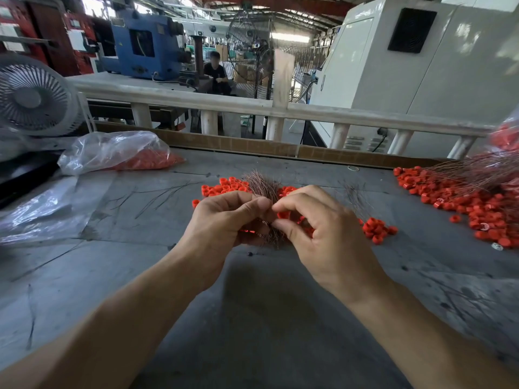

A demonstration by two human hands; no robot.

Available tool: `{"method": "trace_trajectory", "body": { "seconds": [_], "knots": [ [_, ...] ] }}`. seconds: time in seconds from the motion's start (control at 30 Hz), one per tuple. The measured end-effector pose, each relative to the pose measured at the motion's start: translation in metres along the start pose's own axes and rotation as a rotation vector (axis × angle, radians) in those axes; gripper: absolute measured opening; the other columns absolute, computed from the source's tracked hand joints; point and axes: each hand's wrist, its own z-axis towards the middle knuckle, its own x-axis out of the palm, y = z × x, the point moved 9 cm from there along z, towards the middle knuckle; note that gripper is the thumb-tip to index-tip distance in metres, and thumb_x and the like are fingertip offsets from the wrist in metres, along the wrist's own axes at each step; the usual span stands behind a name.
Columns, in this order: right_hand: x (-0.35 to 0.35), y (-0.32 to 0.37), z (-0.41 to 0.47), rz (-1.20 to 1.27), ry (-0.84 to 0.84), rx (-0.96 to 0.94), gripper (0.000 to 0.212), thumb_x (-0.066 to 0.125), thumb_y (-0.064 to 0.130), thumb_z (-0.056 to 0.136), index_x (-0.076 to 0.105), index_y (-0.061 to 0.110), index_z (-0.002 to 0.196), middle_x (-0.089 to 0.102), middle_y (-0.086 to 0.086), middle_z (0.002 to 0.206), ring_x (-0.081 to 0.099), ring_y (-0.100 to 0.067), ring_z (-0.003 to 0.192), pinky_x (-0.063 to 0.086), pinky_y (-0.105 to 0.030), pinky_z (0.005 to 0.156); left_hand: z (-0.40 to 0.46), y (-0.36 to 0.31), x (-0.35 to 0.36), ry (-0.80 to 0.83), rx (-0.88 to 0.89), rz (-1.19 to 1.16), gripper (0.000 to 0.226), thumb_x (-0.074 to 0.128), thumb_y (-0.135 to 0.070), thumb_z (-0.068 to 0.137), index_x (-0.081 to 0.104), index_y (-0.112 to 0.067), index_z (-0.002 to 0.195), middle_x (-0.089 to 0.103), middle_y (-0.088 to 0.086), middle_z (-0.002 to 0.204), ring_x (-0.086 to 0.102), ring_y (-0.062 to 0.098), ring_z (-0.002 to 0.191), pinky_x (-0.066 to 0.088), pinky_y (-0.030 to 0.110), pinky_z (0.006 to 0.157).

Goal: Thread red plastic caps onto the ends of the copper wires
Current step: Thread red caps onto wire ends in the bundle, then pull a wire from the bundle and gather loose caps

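Both hands work mid-desk, just in front of a scatter of red caps [224, 186]. Left hand [222, 220] has its fingers curled round a bundle of copper wires [262, 185]; wire ends fan up behind the knuckles and poke out below the palm. Right hand [317, 226] pinches a red cap [283, 214] between thumb and forefinger, right against the bundle; cannot tell whether a wire is in it. Open room: bare grey desk [252, 304] near side, under and between both forearms, also a strip behind the caps up to the cardboard edge strip [252, 144] along the far side. Behind that a pale railing [280, 108] closes the far edge. Right side is crowded: big pile of caps [463, 200] with long loose wires [477, 169] lying over it, reaching the frame edge; a small clump of caps [376, 228] sits just right of the right hand. Left side: plastic bag of caps [120, 153] far-left, flat clear plastic sheet [42, 214] nearer, a few stray wires [163, 195] between them and the hands. White fan [33, 96] stands at the far-left corner. Another person [216, 74] sits well beyond the railing by a blue machine [143, 40].
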Motion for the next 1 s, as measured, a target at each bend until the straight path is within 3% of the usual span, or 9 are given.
{"method": "trace_trajectory", "body": {
  "seconds": [0.13, 0.4, 0.63, 0.8, 1.0],
  "knots": [
    [0.001, -0.003, -0.001, -0.02, 0.035, 0.012, 0.016, 0.077, 0.012, 0.088, 0.073, 0.017, 0.102, 0.063, 0.009, 0.102, 0.06, -0.007, 0.097, 0.049, -0.021, 0.086, 0.001, 0.001, -0.004, -0.031, -0.015, -0.042, 0.038, 0.071, -0.025, 0.08, 0.069, 0.006, 0.101, 0.074, 0.014, 0.085, 0.067, 0.022, 0.071, 0.057, 0.031, 0.064],
    [0.004, -0.003, -0.001, -0.017, 0.07, 0.025, 0.016, 0.079, 0.013, 0.087, 0.072, 0.018, 0.101, 0.063, 0.01, 0.099, 0.06, -0.007, 0.095, 0.051, -0.025, 0.083, 0.001, 0.003, -0.009, -0.055, -0.031, -0.075, 0.026, 0.067, -0.014, 0.09, 0.069, 0.009, 0.102, 0.074, 0.017, 0.087, 0.067, 0.02, 0.068, 0.058, 0.029, 0.061],
    [-0.003, -0.009, 0.002, -0.057, 0.009, 0.041, 0.015, 0.08, 0.022, 0.086, 0.072, 0.019, 0.098, 0.063, 0.011, 0.094, 0.06, -0.01, 0.089, 0.052, -0.032, 0.078, 0.002, 0.003, -0.01, -0.088, -0.061, -0.079, 0.026, 0.069, -0.019, 0.09, 0.07, 0.001, 0.106, 0.075, 0.013, 0.088, 0.066, 0.019, 0.067, 0.057, 0.031, 0.063],
    [-0.038, -0.064, 0.003, -0.176, -0.146, 0.297, 0.012, 0.082, 0.026, 0.083, 0.073, 0.024, 0.092, 0.065, 0.01, 0.085, 0.063, -0.015, 0.08, 0.054, -0.038, 0.075, 0.003, -0.011, -0.026, -0.216, 0.045, 0.214, 0.015, 0.067, -0.015, 0.096, 0.072, -0.001, 0.097, 0.075, 0.01, 0.079, 0.065, 0.016, 0.058, 0.054, 0.024, 0.051],
    [-0.069, -0.148, -0.021, -0.293, -0.099, 0.745, 0.014, 0.081, 0.032, 0.083, 0.069, 0.026, 0.08, 0.07, 0.009, 0.076, 0.07, -0.023, 0.071, 0.058, -0.044, 0.074, 0.004, -0.014, -0.033, -0.262, 0.105, 0.581, 0.012, 0.069, -0.018, 0.094, 0.075, -0.022, 0.084, 0.075, 0.0, 0.075, 0.066, 0.019, 0.064, 0.052, 0.035, 0.061]
  ]
}}
